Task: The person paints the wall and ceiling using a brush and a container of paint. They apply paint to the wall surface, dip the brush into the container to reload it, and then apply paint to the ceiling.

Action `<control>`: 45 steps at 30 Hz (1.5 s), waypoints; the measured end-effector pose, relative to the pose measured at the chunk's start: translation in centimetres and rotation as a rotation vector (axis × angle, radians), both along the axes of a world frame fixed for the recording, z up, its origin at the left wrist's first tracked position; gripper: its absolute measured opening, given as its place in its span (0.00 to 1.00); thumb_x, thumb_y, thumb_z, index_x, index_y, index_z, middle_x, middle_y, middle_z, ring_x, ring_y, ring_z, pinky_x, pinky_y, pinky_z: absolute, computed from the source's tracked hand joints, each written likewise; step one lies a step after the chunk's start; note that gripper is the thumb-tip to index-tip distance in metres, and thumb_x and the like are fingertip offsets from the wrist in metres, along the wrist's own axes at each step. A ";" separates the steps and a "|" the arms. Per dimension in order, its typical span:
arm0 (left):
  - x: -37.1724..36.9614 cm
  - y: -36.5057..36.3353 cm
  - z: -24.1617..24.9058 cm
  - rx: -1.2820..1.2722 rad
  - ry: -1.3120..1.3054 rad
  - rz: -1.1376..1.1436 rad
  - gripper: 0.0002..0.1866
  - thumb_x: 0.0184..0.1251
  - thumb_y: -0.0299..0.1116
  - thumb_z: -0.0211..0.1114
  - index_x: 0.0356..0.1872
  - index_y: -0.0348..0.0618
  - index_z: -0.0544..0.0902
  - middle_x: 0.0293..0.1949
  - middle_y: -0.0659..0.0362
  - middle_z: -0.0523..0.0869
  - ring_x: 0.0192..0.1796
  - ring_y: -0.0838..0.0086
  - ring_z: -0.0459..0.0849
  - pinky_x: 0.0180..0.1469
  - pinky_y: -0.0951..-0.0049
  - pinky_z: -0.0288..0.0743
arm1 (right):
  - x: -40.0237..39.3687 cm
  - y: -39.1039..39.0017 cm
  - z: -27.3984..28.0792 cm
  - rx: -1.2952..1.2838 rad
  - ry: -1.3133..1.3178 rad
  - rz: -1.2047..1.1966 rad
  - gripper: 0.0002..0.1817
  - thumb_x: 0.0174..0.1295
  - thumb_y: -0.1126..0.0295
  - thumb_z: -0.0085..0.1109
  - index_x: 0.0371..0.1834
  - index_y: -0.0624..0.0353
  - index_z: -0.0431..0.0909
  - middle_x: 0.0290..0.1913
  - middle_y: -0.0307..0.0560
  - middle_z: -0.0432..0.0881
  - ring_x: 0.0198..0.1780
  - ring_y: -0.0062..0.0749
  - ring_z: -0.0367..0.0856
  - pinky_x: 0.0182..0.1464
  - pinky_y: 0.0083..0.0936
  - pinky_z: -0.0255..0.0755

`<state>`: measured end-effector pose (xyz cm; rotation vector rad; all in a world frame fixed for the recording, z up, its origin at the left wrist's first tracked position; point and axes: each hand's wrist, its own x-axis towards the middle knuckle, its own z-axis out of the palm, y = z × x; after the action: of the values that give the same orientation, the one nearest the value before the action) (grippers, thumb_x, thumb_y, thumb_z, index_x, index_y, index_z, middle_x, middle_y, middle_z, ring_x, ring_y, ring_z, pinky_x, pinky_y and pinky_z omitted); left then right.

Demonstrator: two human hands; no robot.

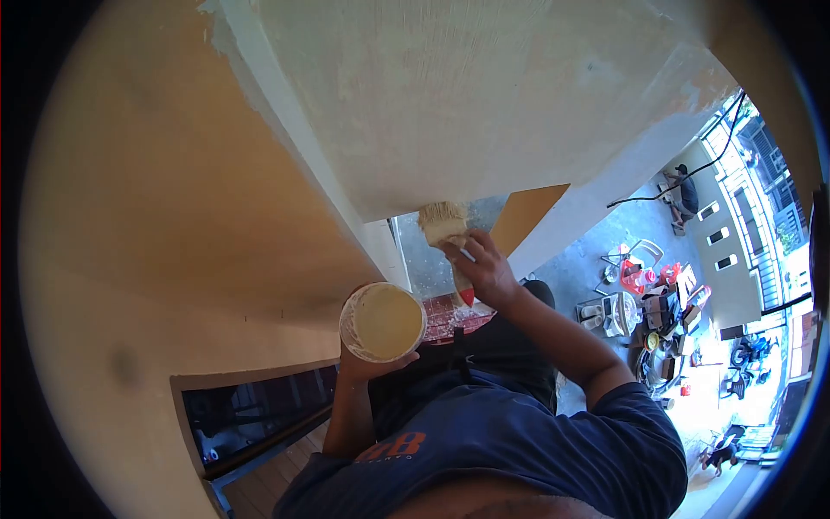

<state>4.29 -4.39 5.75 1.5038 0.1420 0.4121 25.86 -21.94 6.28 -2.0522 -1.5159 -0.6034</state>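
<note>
A tub of cream-coloured paint (389, 322) rests in my left hand (378, 367), which grips it from below and the side; pale smears coat its inner wall. My right hand (487, 270) is closed around the handle of a wide paintbrush (444, 225), whose red-tipped end pokes out below the fingers. Cream paint covers the bristles, which overlap the lower edge of the pale wall panel (484, 95) in this view. Streaky brush marks show on that panel.
An orange-tan wall (164, 173) rises at the left, above a dark opening (259, 415). Far below on the right, a person (686, 195) is near a wall. Chairs, boxes and a cluttered table (618, 313) stand on the floor there. A black cable (674, 192) hangs at the right.
</note>
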 end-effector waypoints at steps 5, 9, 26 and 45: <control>-0.1 -0.4 0.4 -0.021 0.067 -0.071 0.53 0.30 0.30 0.85 0.64 0.38 0.63 0.56 0.55 0.76 0.58 0.69 0.77 0.59 0.66 0.74 | 1.1 0.3 9.5 -0.156 0.057 -0.056 0.22 0.49 0.76 0.62 0.51 0.53 0.79 0.47 0.44 0.77 0.51 0.44 0.75 0.48 0.35 0.78; 0.6 -1.1 0.9 -0.065 -0.052 -0.041 0.55 0.30 0.30 0.85 0.65 0.38 0.62 0.58 0.54 0.75 0.59 0.68 0.75 0.59 0.65 0.73 | 3.4 -1.3 19.3 0.049 -0.157 0.018 0.18 0.50 0.75 0.63 0.48 0.53 0.81 0.43 0.44 0.79 0.48 0.40 0.78 0.46 0.31 0.78; 0.5 -0.2 -1.3 -0.044 0.084 -0.045 0.57 0.26 0.32 0.86 0.65 0.39 0.61 0.58 0.53 0.73 0.61 0.66 0.73 0.62 0.63 0.70 | 2.5 -4.0 3.8 -0.013 -0.020 -0.013 0.21 0.47 0.75 0.65 0.49 0.54 0.83 0.43 0.43 0.80 0.48 0.43 0.79 0.49 0.34 0.79; 2.6 -1.9 0.2 0.078 -0.249 -0.119 0.60 0.25 0.32 0.87 0.66 0.39 0.60 0.62 0.51 0.70 0.63 0.65 0.72 0.64 0.61 0.69 | 5.2 -0.9 15.0 0.252 -0.494 0.026 0.22 0.47 0.74 0.65 0.50 0.59 0.81 0.52 0.43 0.80 0.49 0.31 0.78 0.55 0.40 0.74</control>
<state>6.89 -6.30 5.92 1.5154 -0.1613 0.5096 31.03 -22.79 21.24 -1.7655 -1.6201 -1.2937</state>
